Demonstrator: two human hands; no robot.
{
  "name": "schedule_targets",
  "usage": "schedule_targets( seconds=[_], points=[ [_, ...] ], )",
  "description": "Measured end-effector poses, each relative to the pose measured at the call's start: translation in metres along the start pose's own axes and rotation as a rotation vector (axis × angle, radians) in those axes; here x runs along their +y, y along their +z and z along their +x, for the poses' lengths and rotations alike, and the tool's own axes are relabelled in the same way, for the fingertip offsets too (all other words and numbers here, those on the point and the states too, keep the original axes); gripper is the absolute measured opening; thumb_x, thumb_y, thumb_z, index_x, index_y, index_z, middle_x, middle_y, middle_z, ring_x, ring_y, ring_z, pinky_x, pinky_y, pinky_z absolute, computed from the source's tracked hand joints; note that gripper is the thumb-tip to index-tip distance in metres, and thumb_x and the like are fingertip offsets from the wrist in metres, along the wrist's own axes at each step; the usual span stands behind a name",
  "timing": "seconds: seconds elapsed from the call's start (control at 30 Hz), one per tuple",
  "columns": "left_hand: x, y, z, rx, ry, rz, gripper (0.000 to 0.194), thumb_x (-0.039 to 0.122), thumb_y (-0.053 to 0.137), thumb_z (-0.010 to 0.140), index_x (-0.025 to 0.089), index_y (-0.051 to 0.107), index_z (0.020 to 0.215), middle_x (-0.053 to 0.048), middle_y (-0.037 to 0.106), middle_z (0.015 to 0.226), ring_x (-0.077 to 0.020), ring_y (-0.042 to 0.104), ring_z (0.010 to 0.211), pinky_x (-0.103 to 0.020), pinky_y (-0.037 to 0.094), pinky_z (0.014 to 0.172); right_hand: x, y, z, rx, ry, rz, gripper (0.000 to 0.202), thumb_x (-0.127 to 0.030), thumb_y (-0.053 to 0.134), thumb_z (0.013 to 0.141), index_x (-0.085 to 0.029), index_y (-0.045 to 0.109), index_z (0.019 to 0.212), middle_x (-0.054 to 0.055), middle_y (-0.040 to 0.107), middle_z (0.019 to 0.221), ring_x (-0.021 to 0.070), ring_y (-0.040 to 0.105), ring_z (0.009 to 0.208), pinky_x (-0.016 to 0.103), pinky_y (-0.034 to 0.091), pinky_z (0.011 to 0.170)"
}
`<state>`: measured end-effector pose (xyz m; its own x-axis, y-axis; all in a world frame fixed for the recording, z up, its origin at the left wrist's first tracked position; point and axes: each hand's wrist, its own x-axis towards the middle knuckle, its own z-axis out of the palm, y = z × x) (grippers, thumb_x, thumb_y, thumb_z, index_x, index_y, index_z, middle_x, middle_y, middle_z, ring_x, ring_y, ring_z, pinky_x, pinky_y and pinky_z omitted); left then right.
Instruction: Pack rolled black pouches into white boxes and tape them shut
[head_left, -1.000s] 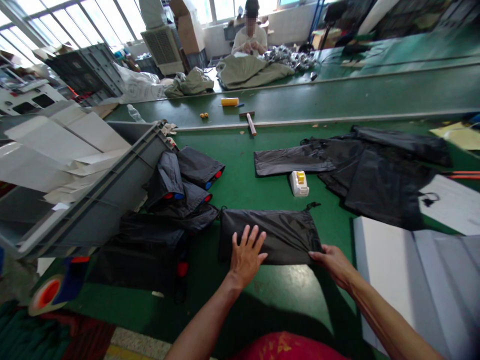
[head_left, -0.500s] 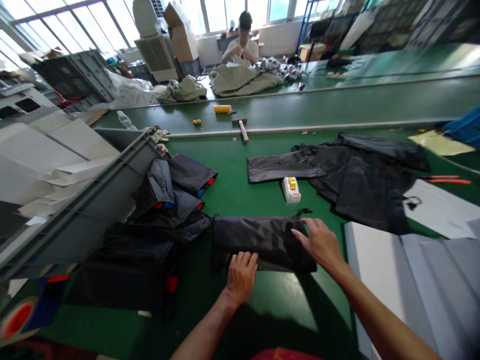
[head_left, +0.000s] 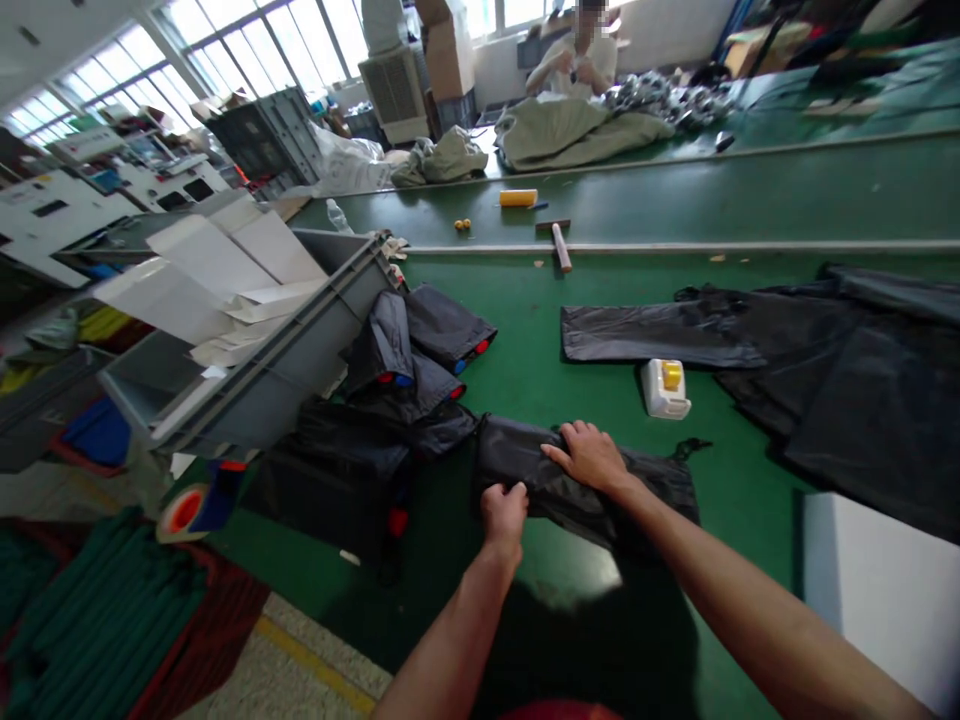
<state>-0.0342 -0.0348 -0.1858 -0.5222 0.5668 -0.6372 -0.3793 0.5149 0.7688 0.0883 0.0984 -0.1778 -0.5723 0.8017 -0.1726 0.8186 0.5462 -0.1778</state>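
A black drawstring bag (head_left: 652, 485), filled with something hidden, lies slanted on the green table before me. My left hand (head_left: 505, 515) pinches the bag's near edge close to its left end, thumb and fingers closed. On top of the bag, left of its middle, rests my right hand (head_left: 589, 458), thumb and fingers apart. The bag's black cord with a toggle (head_left: 691, 448) sticks out at the far right corner. To the left, several similar filled black bags (head_left: 450, 325) are piled up, red and blue ends showing at some openings.
A grey crate (head_left: 277, 350) holding white card stands left. Beyond my hands are a white tape dispenser (head_left: 666, 388), a hammer-like tool (head_left: 561, 248) and a yellow roll (head_left: 518, 198). Flat black bags (head_left: 862, 370) and a white box (head_left: 877, 580) lie right. A person (head_left: 574, 65) sits across.
The view has swung left. My right hand has slid leftward along the bag from its right end. My left hand has gone from lying on the bag to pinching its near edge further left.
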Motion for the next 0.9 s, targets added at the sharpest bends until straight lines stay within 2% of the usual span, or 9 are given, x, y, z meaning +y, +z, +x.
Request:
schedule_targets(
  seconds=[0.07,0.17,0.33,0.43,0.57,0.63,0.77,0.83,0.9],
  points=[
    [0.005,0.005,0.004,0.005,-0.045,-0.151,0.019,0.032,0.069,0.075,0.015,0.061,0.073,-0.010,0.068,0.079,-0.0210,0.067,0.077,-0.033,0.050,0.075,0.001,0.001,0.001,-0.011,0.020,0.001,0.055,-0.064,0.035,0.094,-0.015,0.060,0.102,0.015,0.062,0.101,0.0274,0.057,0.096,0.035,0.041,0.079],
    [0.012,0.012,0.005,0.007,-0.082,-0.316,0.027,0.036,0.072,0.074,0.013,0.064,0.085,-0.010,0.071,0.086,-0.0182,0.069,0.077,-0.030,0.052,0.074,0.004,0.003,0.001,-0.016,0.054,0.008,0.054,-0.063,0.036,0.094,-0.014,0.060,0.097,0.015,0.063,0.097,0.0272,0.059,0.093,0.034,0.042,0.077],
    [0.020,0.015,0.008,0.040,-0.170,-0.422,0.045,0.048,0.079,0.067,0.009,0.066,0.085,-0.013,0.071,0.080,-0.0198,0.069,0.072,-0.029,0.053,0.067,0.011,0.003,-0.008,0.001,0.109,0.025,0.054,-0.062,0.033,0.096,-0.015,0.058,0.095,0.014,0.064,0.094,0.0263,0.062,0.089,0.033,0.042,0.072],
    [0.026,0.019,0.013,0.009,-0.190,-0.477,0.050,0.049,0.080,0.065,0.009,0.066,0.093,-0.014,0.072,0.085,-0.0214,0.070,0.073,-0.031,0.055,0.066,0.012,0.000,-0.015,0.026,0.114,0.041,0.052,-0.061,0.033,0.096,-0.015,0.057,0.093,0.013,0.064,0.093,0.0256,0.062,0.088,0.032,0.041,0.072],
    [0.043,0.024,0.021,-0.100,-0.149,-0.577,0.050,0.040,0.080,0.067,0.015,0.065,0.107,-0.013,0.071,0.106,-0.0238,0.070,0.092,-0.035,0.058,0.078,0.012,-0.006,-0.022,0.097,0.104,0.048,0.048,-0.059,0.036,0.096,-0.017,0.057,0.092,0.011,0.062,0.091,0.0244,0.060,0.087,0.031,0.040,0.072],
    [0.051,0.020,0.025,-0.225,-0.131,-0.615,0.050,0.036,0.079,0.068,0.015,0.064,0.111,-0.013,0.069,0.114,-0.0254,0.068,0.102,-0.039,0.056,0.087,0.012,-0.009,-0.024,0.155,0.097,0.036,0.047,-0.059,0.035,0.096,-0.018,0.058,0.092,0.011,0.061,0.090,0.0246,0.059,0.086,0.031,0.040,0.073],
    [0.058,-0.003,0.037,-0.573,-0.137,-0.594,0.051,0.042,0.067,0.077,0.014,0.062,0.119,-0.015,0.064,0.124,-0.0303,0.059,0.119,-0.050,0.047,0.100,0.016,-0.011,-0.024,0.243,0.035,0.018,0.050,-0.060,0.035,0.095,-0.018,0.060,0.090,0.012,0.059,0.089,0.0259,0.055,0.088,0.032,0.039,0.076],
    [0.056,-0.017,0.047,-0.632,-0.172,-0.550,0.051,0.044,0.062,0.079,0.013,0.062,0.118,-0.015,0.066,0.122,-0.0314,0.057,0.122,-0.052,0.045,0.102,0.016,-0.009,-0.023,0.244,-0.012,0.020,0.052,-0.061,0.034,0.095,-0.017,0.062,0.091,0.013,0.059,0.089,0.0268,0.054,0.089,0.033,0.039,0.078],
    [0.052,-0.027,0.057,-0.623,-0.219,-0.529,0.046,0.039,0.063,0.076,0.012,0.063,0.114,-0.015,0.069,0.116,-0.0311,0.058,0.120,-0.052,0.045,0.102,0.014,-0.006,-0.023,0.221,-0.077,0.027,0.059,-0.064,0.035,0.093,-0.013,0.064,0.097,0.015,0.060,0.092,0.0286,0.053,0.092,0.035,0.040,0.082]
  ],
)
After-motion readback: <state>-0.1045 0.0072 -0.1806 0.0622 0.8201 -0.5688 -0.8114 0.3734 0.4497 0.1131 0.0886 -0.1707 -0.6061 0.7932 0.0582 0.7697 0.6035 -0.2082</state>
